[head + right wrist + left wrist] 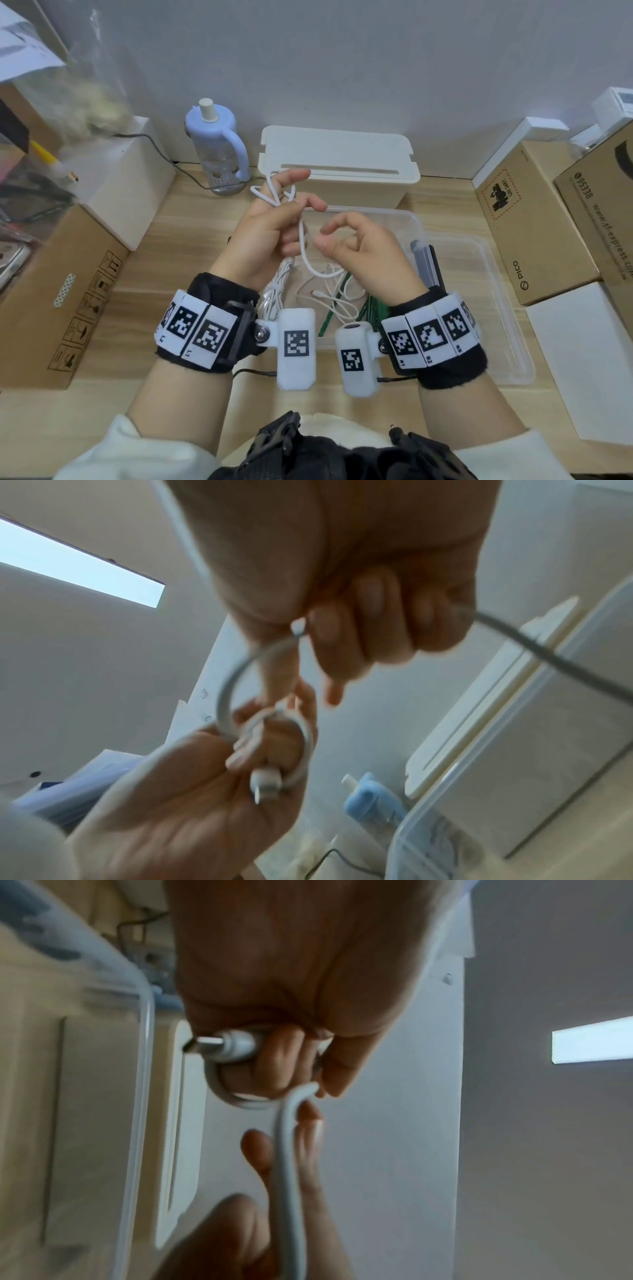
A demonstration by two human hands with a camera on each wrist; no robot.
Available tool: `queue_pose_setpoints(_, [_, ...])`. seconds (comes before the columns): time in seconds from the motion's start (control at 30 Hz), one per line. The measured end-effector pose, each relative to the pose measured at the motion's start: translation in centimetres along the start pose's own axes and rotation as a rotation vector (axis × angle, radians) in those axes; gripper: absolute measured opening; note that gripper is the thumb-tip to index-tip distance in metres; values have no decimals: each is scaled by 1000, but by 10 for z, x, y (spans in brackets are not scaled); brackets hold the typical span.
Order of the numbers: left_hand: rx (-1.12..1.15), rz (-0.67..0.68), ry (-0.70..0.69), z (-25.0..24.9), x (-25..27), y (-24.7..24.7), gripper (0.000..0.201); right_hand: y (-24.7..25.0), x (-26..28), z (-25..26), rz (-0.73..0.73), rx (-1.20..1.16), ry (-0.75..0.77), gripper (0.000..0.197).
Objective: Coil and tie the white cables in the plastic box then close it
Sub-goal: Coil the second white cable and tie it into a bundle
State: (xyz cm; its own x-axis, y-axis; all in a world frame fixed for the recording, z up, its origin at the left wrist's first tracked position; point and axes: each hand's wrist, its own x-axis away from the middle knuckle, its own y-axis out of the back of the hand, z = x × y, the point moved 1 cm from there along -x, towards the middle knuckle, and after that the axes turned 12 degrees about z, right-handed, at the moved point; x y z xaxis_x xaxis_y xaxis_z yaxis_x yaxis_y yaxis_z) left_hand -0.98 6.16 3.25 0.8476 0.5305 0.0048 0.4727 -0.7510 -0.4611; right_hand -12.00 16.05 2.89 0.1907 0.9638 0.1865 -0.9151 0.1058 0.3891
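coiling in hand above box [472, 246]: left hand [263, 226] grips looped cable [303, 246], right hand [359, 246] pinches its slack; next wrap needs steady tension.

Head view: the left hand [270, 226] covers the section of the white cable [303, 246] that passes through its grip; only the loops at the fingers and the strand below show. The wrist cameras and forearms hide the near part of the clear plastic box [486, 274] and the bundled cables in it. The cardboard boxes [534, 219] at the right are cut by the frame edge.

Left wrist view: motion blur softens the cable plug [224, 1045]; its connector type cannot be told.

Right wrist view: the cable [534, 647] leaves the frame at the right edge, its far end unseen.
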Motion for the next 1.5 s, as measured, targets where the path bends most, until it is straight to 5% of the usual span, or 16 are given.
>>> queue_pose_setpoints(0.3, [89, 130, 13, 15, -3, -21, 25, -5, -5, 2, -110, 161, -54, 32])
queue_pose_setpoints(0.47, [-97, 80, 51, 19, -3, -21, 26, -3, -1, 5, -131, 331, -89, 31])
queue_pose_setpoints(0.73, [-111, 169, 70, 17, 0, -14, 28, -9, -3, 7, 57, 314, -27, 18])
queue_pose_setpoints(0.97, [267, -177, -242, -2, -4, 5, 54, 2, 5, 0, 174, 159, -35, 40])
queue_pose_setpoints(1.13, [482, -253, -320, -15, 3, 32, 51, 29, 12, -13, 176, 122, -58, 15])
queue_pose_setpoints(1.23, [414, -150, -153, -9, 1, 31, 24, 35, 10, -12, 69, 63, 32, 20])
queue_pose_setpoints(1.33, [120, 5, 52, 4, -2, 14, 38, 27, 4, 2, 38, 89, 170, 20])
queue_pose_setpoints(1.43, [-234, 237, 229, 16, 0, -4, 79, 23, -3, 11, -87, 167, 283, 15])
queue_pose_setpoints(1.5, [-372, 423, 278, 25, 4, -15, 76, 25, -6, 12, -171, 157, 294, 13])
